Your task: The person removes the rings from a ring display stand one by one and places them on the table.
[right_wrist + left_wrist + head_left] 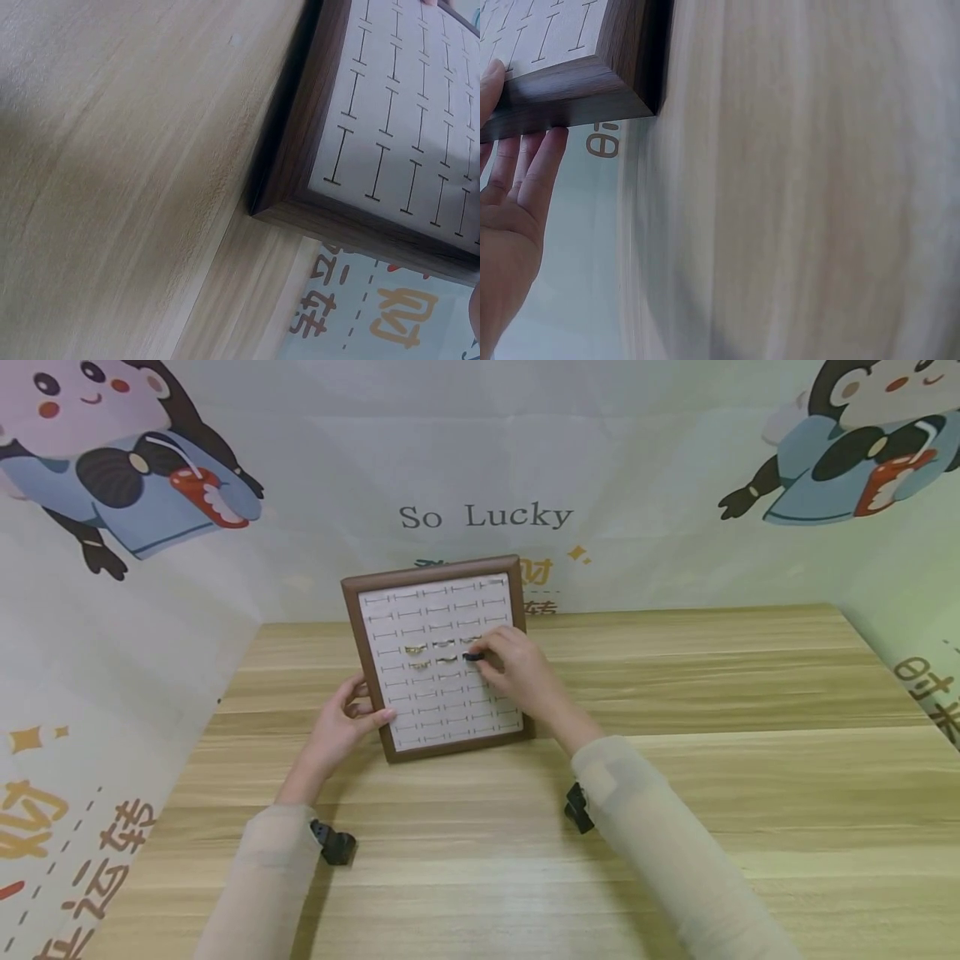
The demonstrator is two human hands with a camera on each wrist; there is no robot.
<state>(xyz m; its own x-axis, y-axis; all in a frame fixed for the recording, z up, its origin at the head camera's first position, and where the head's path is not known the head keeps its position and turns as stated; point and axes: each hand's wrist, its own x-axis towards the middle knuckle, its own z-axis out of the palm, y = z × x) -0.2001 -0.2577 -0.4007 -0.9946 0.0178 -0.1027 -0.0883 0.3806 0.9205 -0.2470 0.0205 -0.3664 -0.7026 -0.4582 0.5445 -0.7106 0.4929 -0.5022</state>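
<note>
A brown-framed ring display board point(431, 573) with a white slotted panel stands tilted on the table. My left hand point(337, 727) grips its lower left edge, thumb on the front and fingers behind. In the left wrist view, that hand point(517, 195) reaches around the dark wooden frame point(570, 97). Thumb and forefinger of my right hand point(521, 672) pinch a dark ring point(472, 657) at a slot near the panel's middle. Several rings sit beside it in two rows, among them a gold ring point(416, 649) and a silver ring point(444, 644). The right wrist view shows unfilled slots point(381, 172).
The board rests on a light wooden table point(465, 860). Behind it hangs a pale printed backdrop point(637, 468) with cartoon figures and lettering. Small black cameras are strapped at both wrists over beige sleeves point(277, 860).
</note>
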